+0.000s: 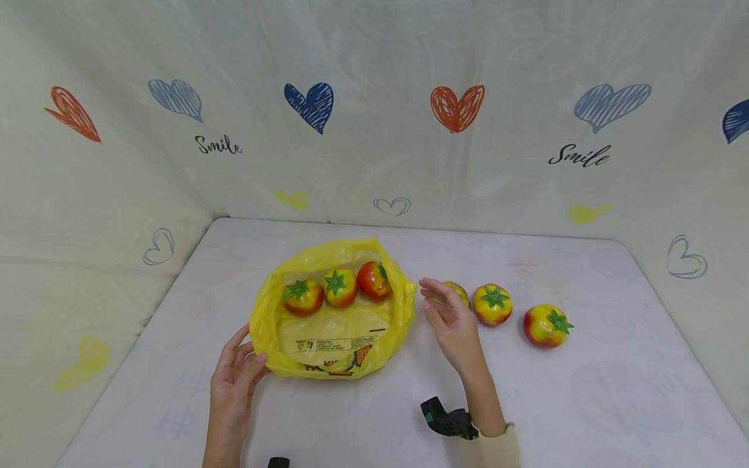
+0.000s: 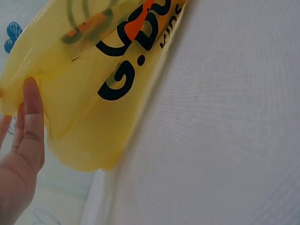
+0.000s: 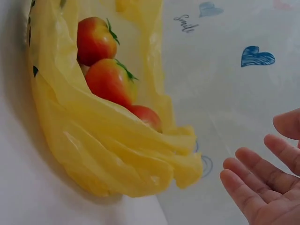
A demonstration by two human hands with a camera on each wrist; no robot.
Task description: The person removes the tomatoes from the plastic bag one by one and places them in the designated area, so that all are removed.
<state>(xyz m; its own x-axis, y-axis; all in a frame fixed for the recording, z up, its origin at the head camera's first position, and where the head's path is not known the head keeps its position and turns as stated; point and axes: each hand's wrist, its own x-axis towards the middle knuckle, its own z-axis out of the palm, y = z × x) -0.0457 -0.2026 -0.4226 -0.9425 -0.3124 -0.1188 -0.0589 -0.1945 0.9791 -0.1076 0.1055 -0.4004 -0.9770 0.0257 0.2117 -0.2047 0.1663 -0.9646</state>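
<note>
Three loose fruits [image 1: 493, 304]: head view only; right hand [image 1: 455, 328] spread, left hand [image 1: 234, 380] straight-fingered against bag [image 1: 402, 318].

Heart-printed backdrop [image 1: 374, 156] — pale table [image 1: 620, 364]

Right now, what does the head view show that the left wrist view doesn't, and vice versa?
Only the head view: the right hand, three fruits inside the yellow bag and three fruits outside it, one partly behind that hand.
Only the left wrist view: the large black G printed on the bag.
Both: the bag, the left hand touching it, the white table and the heart-printed backdrop.
</note>
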